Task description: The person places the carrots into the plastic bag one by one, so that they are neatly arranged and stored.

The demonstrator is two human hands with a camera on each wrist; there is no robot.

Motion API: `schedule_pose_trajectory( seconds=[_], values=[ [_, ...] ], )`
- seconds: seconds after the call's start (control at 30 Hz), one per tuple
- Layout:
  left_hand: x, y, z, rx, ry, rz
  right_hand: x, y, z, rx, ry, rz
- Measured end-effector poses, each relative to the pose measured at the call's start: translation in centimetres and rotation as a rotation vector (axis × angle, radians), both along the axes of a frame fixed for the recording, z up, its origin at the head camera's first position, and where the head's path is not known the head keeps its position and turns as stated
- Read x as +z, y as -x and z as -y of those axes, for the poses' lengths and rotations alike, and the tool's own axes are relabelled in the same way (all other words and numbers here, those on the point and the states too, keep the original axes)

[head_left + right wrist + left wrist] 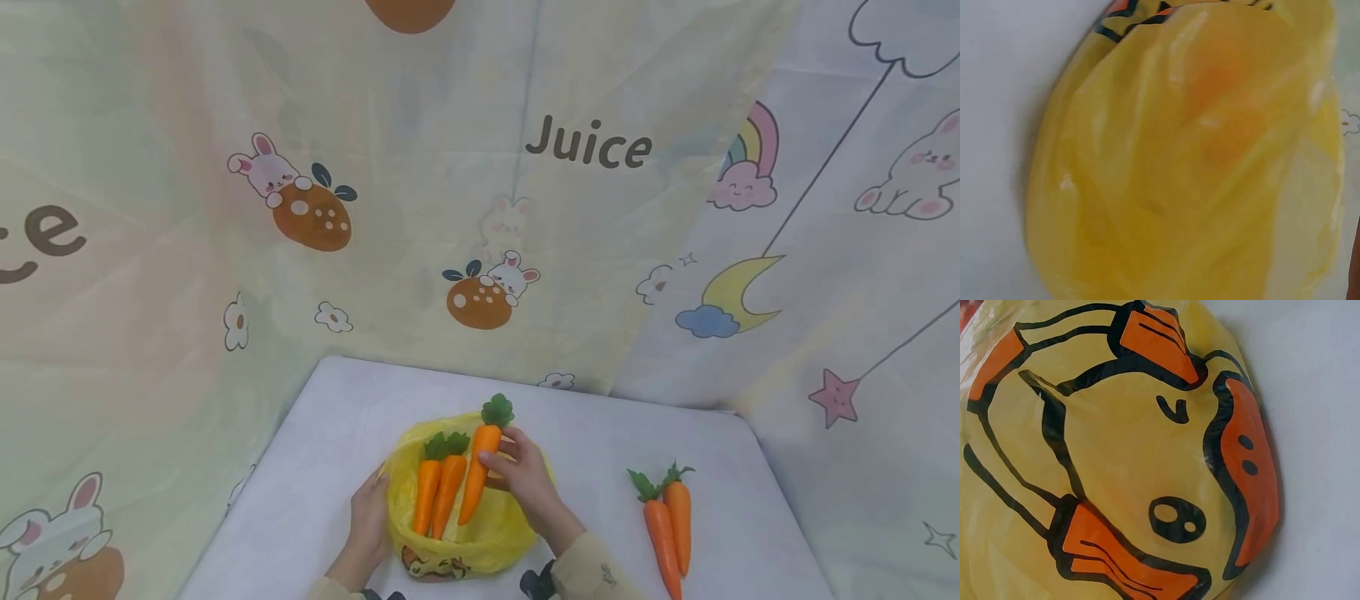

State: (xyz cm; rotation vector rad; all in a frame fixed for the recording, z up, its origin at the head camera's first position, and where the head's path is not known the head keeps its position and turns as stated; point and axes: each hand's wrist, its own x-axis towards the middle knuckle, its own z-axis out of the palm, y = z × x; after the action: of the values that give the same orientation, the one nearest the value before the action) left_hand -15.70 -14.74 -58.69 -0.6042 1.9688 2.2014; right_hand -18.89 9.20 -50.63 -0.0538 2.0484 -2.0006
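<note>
A yellow plastic bag (517,533) stands with its mouth wide open on the white table, a cartoon print on its near side. Two orange carrots with green tops, one carrot (426,497) beside another carrot (448,495), lean inside it. Over the bag's mouth, my right hand (528,479) pinches a third carrot (480,471) between thumb and fingers, leafy end up. My left hand (367,517) grips the bag's left rim; some of its fingers are hidden. The wrist views show mostly the printed bag (1122,456) and its side wall (1166,187), with orange showing through.
Right of the bag, a carrot (660,537) and another carrot (678,517) lie side by side on the white table (592,450). A cloth printed with rabbits (483,287) hangs behind the table and along its sides.
</note>
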Motion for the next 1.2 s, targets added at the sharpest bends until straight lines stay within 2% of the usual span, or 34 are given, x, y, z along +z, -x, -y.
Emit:
schedule_pose_trajectory(
  seconds=[0.1,0.2,0.37,0.63,0.8,0.97,1.2],
  values=[
    [-0.1,0.0,0.0,0.001,-0.002,-0.011,-0.8,0.0,0.3,-0.052,-0.033,0.014],
    [-0.1,0.0,0.0,0.002,-0.003,-0.024,-1.8,0.0,0.4,-0.071,-0.063,0.019],
    [0.0,0.0,0.0,0.003,0.005,-0.021,-3.5,0.1,0.6,-0.062,-0.118,0.014],
    [0.0,0.3,0.0,0.011,0.02,0.007,-5.4,0.3,0.9,-0.031,-0.293,0.009],
    [-0.3,0.5,-0.1,0.02,0.014,0.023,-6.4,0.4,0.8,0.0,-0.331,0.024],
    [-0.3,0.5,-0.1,0.018,0.019,0.032,-7.2,0.6,0.9,-0.003,-0.362,0.026],
    [-0.2,0.5,-0.2,0.009,0.046,0.038,-7.5,0.7,1.1,0.02,-0.333,0.011]
  ],
)
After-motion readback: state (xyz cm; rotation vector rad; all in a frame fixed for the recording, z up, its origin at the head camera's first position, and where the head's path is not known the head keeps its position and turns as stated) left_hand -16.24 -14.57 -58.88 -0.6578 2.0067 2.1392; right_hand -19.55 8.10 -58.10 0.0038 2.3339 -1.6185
